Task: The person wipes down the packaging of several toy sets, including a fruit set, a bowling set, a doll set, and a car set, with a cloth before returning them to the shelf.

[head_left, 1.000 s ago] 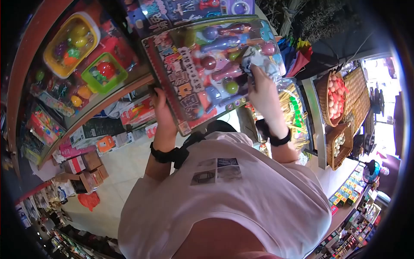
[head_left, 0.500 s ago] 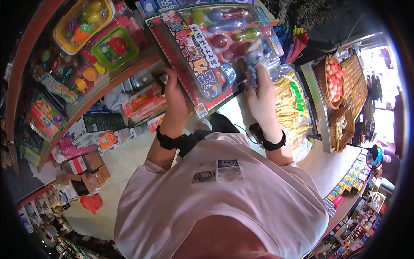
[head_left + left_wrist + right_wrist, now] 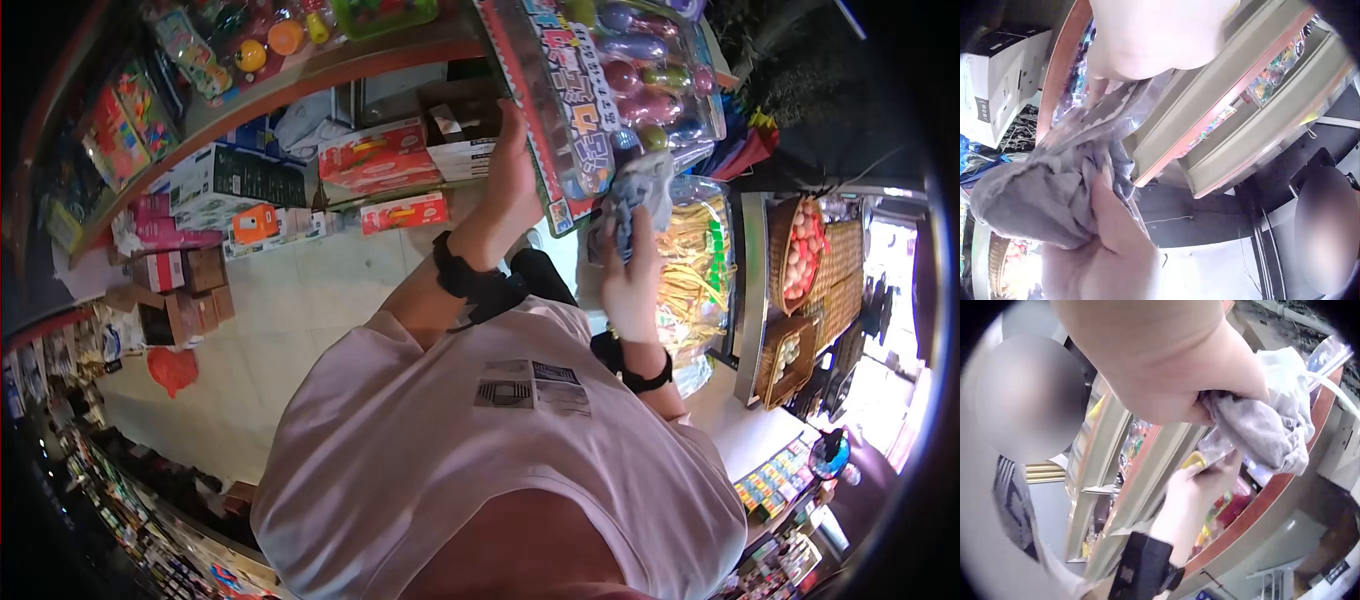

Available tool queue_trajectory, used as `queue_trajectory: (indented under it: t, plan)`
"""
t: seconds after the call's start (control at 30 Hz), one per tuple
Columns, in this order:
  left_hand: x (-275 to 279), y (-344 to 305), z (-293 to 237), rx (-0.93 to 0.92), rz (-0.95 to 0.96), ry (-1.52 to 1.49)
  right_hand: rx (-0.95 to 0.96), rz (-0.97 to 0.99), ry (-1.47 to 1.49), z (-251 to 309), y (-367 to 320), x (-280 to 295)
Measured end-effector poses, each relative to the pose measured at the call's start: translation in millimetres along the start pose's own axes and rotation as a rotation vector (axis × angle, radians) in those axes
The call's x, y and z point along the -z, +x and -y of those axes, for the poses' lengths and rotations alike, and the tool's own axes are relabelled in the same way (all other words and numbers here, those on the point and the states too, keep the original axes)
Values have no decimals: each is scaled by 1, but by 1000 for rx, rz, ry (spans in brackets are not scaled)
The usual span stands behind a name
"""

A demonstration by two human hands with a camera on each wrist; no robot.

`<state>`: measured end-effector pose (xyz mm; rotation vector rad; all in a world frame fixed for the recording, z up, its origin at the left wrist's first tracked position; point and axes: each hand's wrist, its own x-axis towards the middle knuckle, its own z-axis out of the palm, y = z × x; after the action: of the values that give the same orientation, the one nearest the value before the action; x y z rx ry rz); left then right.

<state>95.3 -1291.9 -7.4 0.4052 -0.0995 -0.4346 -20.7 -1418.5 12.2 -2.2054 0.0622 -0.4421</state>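
Note:
A blister-packed toy set (image 3: 650, 75), with coloured bowling-pin and ball shapes under clear plastic on a printed card, tilts at the top of the head view. My left hand (image 3: 515, 180) grips its near left edge, thumb along the card and the other fingers hidden behind it. In my right hand (image 3: 632, 285) is a crumpled grey cloth (image 3: 640, 195), bunched up at the pack's lower right corner. The right wrist view shows the cloth (image 3: 1260, 431) close over my left hand (image 3: 1200, 487). In the left wrist view the cloth (image 3: 1041, 194) overlaps the pack's edge.
A curved shelf (image 3: 290, 90) with toys runs along the left, with red cartons (image 3: 375, 160) below. Bagged yellow sticks (image 3: 695, 260) stand right of my right hand. Beyond are egg baskets (image 3: 800, 250). A red bag (image 3: 172, 370) lies on the floor.
In the head view, the pack and my left hand have shifted right as the view turned. My right hand with the cloth has come from the pack's front down to its lower right corner.

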Motion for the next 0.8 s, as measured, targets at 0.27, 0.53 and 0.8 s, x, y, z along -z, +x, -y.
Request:
queue_trajectory:
  t: [0.27,0.53,0.8]
  plan:
    - [5,-7,12,-95,-140,197,-236,341,400,24,-17,35]
    - [36,-43,-10,-168,-20,111,-560,132,535,-53,-8,109]
    - [20,-106,5,-171,-231,266,-566,-266,450,-191,-10,143]
